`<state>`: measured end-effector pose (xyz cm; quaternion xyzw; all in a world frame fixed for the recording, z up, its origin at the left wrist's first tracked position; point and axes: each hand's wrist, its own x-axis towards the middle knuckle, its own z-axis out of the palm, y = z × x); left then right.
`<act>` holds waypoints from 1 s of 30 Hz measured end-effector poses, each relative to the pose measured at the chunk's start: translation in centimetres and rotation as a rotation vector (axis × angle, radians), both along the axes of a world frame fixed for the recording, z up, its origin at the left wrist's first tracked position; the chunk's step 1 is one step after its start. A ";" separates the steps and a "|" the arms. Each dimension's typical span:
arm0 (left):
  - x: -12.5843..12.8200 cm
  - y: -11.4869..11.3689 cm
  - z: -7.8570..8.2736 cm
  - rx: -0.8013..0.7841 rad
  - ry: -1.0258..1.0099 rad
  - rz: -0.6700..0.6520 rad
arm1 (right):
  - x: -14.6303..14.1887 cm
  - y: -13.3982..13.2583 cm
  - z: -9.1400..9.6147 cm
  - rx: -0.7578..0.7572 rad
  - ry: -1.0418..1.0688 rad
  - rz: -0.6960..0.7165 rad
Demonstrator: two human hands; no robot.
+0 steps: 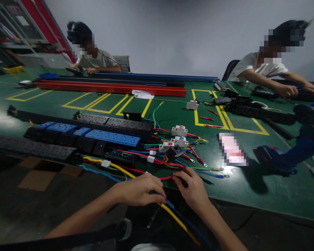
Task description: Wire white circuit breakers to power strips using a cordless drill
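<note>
My left hand [142,188] is closed around a yellow wire [174,217] and a blue wire [170,204], which pass beneath its fingers and hang past the table's front edge. Just to its right, my right hand [193,190] pinches a red wire [166,177] between thumb and fingers. A white clip [106,164] sits on the wire bundle coming from the nearest grey socket strip [34,146]. Beyond my hands, several more wires with ring terminals lie around white circuit breakers [179,130] and a black switch block [174,153].
Blue socket strips [112,136] and black ones lie left. A blue cordless drill [285,150] stands right, near a blurred-out phone-shaped object [232,149]. Red rails [112,89] cross the back of the green table [251,184]. Two people [99,61] sit at the far side.
</note>
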<state>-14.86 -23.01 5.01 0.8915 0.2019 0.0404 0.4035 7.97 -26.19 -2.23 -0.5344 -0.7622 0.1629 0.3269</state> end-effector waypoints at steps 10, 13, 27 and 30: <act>1.0 -0.9 -0.5 0.088 0.122 -0.028 | 0.2 0.2 0.0 -0.015 0.021 0.008; 1.5 -0.9 -0.6 0.142 0.120 -0.026 | 0.2 0.2 0.0 -0.006 0.024 0.003; 0.7 0.4 -2.0 -0.253 -0.093 -0.063 | 0.2 0.4 0.3 -0.046 0.055 0.009; 1.0 -0.1 -2.3 -0.058 -0.092 -0.052 | 0.5 0.7 0.8 -0.128 0.076 0.049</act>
